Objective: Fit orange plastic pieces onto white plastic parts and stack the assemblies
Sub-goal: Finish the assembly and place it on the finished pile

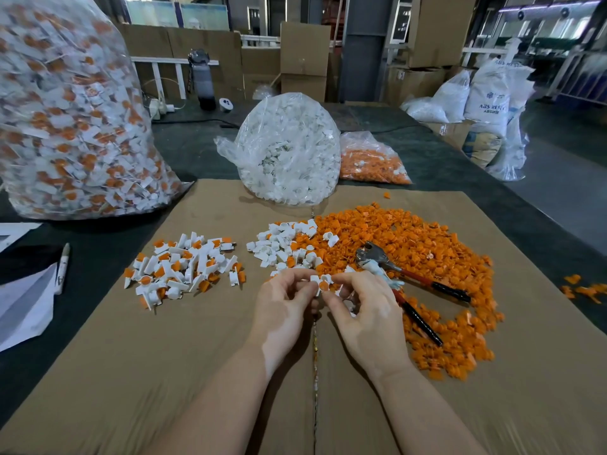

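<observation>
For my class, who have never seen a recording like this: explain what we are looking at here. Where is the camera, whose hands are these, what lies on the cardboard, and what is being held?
There is only one picture, taken by a camera worn on a person's head, looking forward and down. No machine is involved: the left hand and right hand belong to that person. Together they pinch a small white part with an orange piece fitted in it.

On the cardboard sheet lie three heaps: finished assemblies on the left, loose white parts in the middle, and loose orange pieces on the right. A pair of pliers rests on the orange heap. Behind stand a bag of white parts, a smaller bag of orange pieces, and a large bag of assemblies.
</observation>
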A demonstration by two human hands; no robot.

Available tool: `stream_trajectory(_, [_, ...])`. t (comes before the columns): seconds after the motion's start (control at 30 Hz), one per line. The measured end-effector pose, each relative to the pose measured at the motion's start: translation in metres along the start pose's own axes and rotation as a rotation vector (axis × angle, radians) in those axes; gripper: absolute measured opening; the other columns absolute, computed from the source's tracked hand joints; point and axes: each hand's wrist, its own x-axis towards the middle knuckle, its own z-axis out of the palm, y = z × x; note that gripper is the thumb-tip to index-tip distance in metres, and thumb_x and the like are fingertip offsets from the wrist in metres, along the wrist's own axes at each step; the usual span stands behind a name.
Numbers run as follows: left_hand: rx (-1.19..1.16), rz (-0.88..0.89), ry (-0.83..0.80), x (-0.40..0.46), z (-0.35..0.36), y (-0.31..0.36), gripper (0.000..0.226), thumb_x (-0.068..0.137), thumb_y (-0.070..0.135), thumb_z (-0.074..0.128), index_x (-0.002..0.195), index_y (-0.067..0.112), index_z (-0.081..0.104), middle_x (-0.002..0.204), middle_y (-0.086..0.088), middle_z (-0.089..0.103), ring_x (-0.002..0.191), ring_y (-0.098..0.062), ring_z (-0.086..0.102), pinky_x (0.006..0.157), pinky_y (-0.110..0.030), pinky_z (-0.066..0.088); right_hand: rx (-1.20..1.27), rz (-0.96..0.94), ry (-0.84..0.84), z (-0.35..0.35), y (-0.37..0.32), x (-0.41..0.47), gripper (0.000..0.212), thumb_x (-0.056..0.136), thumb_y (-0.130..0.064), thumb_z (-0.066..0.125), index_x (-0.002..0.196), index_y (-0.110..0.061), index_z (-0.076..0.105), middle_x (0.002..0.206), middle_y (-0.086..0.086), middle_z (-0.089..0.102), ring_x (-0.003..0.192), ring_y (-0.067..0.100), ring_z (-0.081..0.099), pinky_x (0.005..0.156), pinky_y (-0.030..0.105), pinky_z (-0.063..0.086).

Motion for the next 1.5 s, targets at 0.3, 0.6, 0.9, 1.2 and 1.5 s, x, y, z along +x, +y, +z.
stream_trajectory(0.3, [0.004,0.035,-0.052,0.000,-0.001,-0.001,0.018,0.088,-0.004,0.055,0.098,0.008,0.064,0.068,-0.018,0.053,0.060,-0.015,0.056,0.063,-0.029,0.051,-0.015,-0.048,-0.060,-0.002,-0.001,0.002,0.019,0.081,-0.008,0.070,0.101,-0.009,0.071,0.084,0.002,0.062,0.084,0.021,0.057,0.079,0.038,0.049])
stream_trajectory(0.6, [0.059,0.033,-0.050,0.001,-0.001,-0.002,0.017,0.087,0.000,0.059,0.093,0.016,0.065,0.057,0.003,0.058,0.060,-0.010,0.059,0.060,-0.023,0.051,-0.008,-0.045,-0.064,-0.003,-0.001,0.003,0.019,0.081,-0.006,0.070,0.100,-0.009,0.071,0.085,0.002,0.062,0.085,0.021,0.057,0.079,0.037,0.049])
stream_trajectory(0.9, [0.065,0.061,-0.031,0.000,-0.001,0.004,0.009,0.085,0.005,0.065,0.094,0.008,0.065,0.062,-0.007,0.057,0.059,-0.009,0.056,0.055,-0.015,0.046,-0.056,0.016,-0.052,-0.004,-0.001,0.004,0.020,0.081,-0.014,0.071,0.101,-0.010,0.070,0.089,0.001,0.063,0.090,0.020,0.058,0.083,0.040,0.047])
stream_trajectory(1.2, [0.005,-0.024,0.021,0.008,0.000,0.001,0.010,0.084,0.007,0.066,0.093,0.011,0.064,0.052,0.004,0.061,0.048,-0.006,0.055,0.050,-0.014,0.046,-0.632,0.662,-0.359,-0.043,0.023,0.031,0.053,0.086,-0.041,0.049,0.133,-0.019,0.040,0.146,0.009,0.028,0.135,0.027,0.023,0.111,0.050,0.013])
stream_trajectory(1.5, [-0.060,-0.103,0.029,0.013,0.000,0.003,0.011,0.085,0.008,0.065,0.096,0.009,0.064,0.056,0.000,0.062,0.054,-0.009,0.058,0.059,-0.027,0.055,-0.783,0.571,-0.436,-0.049,0.026,0.043,0.051,0.083,-0.054,0.053,0.115,-0.015,0.045,0.127,0.009,0.043,0.120,0.028,0.037,0.100,0.044,0.028])
